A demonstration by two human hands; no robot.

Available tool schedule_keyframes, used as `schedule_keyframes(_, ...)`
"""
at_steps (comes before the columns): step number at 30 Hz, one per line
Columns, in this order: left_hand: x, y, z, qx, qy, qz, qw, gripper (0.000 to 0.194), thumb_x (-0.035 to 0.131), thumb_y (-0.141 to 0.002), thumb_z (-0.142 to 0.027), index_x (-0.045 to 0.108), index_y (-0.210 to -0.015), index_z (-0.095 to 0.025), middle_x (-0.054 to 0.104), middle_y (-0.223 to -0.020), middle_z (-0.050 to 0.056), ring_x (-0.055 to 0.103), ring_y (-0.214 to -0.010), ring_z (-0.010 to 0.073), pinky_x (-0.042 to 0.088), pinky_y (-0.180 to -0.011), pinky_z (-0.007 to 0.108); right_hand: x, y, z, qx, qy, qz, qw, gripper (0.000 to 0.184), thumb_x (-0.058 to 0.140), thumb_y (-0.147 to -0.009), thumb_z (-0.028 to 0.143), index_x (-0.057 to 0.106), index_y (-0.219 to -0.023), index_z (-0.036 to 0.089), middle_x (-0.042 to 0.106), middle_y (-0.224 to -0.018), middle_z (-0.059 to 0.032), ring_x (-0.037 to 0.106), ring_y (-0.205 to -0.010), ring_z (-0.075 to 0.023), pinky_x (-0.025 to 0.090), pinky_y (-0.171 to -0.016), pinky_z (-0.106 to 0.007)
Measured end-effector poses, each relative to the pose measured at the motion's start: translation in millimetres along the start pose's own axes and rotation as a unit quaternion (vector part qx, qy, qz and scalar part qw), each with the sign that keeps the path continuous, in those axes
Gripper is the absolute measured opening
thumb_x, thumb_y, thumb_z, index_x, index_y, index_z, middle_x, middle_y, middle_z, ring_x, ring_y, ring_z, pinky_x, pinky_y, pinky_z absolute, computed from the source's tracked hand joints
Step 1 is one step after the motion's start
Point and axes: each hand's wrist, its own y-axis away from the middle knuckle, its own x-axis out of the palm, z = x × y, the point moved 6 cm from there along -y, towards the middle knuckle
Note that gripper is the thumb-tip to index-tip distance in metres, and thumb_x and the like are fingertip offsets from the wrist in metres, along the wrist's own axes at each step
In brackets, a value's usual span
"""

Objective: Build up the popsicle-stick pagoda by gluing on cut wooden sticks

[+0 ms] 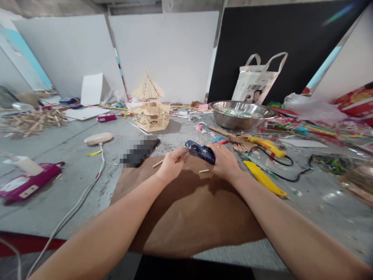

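My right hand [225, 161] is wrapped round a dark blue hand tool [201, 151] whose exact kind I cannot make out. My left hand [174, 163] is closed at the tool's left end, its fingertips pinched together; whatever lies between them is hidden. Both hands are above a brown sheet [186, 210] on the grey table. A short wooden stick [204, 171] lies on the sheet below the tool, and another stick [157, 164] lies beside my left hand. To the left is a dark, pixelated phone-like object [140, 151].
A wooden stick pavilion model [150, 107] stands behind. Right of my hands are a yellow utility knife [264, 178], a yellow corded tool [267, 146] and a metal bowl [243, 116]. Leftward are a purple power strip [32, 182], a white cable [84, 194] and piled sticks [35, 119].
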Motion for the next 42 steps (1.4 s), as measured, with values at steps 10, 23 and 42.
schedule_keyframes(10, 4.3, 3, 8, -0.023, 0.002, 0.026, 0.999, 0.035, 0.040, -0.083, -0.037, 0.041, -0.055, -0.017, 0.035, -0.048, -0.004, 0.033, -0.046, 0.0071, 0.030, -0.047, 0.020, -2, 0, 2, -0.005, -0.009, 0.010, 1.000, 0.039, 0.051, -0.065, 0.020, 0.048, -0.103, 0.015, 0.059, -0.097, -0.0104, 0.053, -0.090, -0.0237, 0.037, -0.075, -0.032)
schedule_keyframes(23, 2.3, 2, 8, -0.030, -0.003, 0.027, 0.999, 0.035, 0.043, -0.081, -0.037, 0.042, -0.053, -0.016, 0.034, -0.049, -0.004, 0.031, -0.047, 0.0073, 0.028, -0.046, 0.020, 1, -1, -1, -0.009, 0.009, 0.018, 1.000, 0.039, 0.053, -0.063, 0.018, 0.049, -0.102, 0.016, 0.060, -0.097, -0.0099, 0.053, -0.089, -0.0237, 0.037, -0.076, -0.031)
schedule_keyframes(42, 2.7, 2, 14, -0.044, -0.001, 0.024, 0.999, 0.029, 0.042, -0.080, -0.037, 0.050, -0.062, -0.016, 0.035, -0.050, -0.004, 0.032, -0.049, 0.0078, 0.029, -0.049, 0.020, -1, -3, 0, 0.009, 0.013, 0.054, 0.998, 0.035, 0.052, -0.058, 0.014, 0.050, -0.093, 0.018, 0.060, -0.090, -0.0078, 0.055, -0.083, -0.0225, 0.037, -0.068, -0.028)
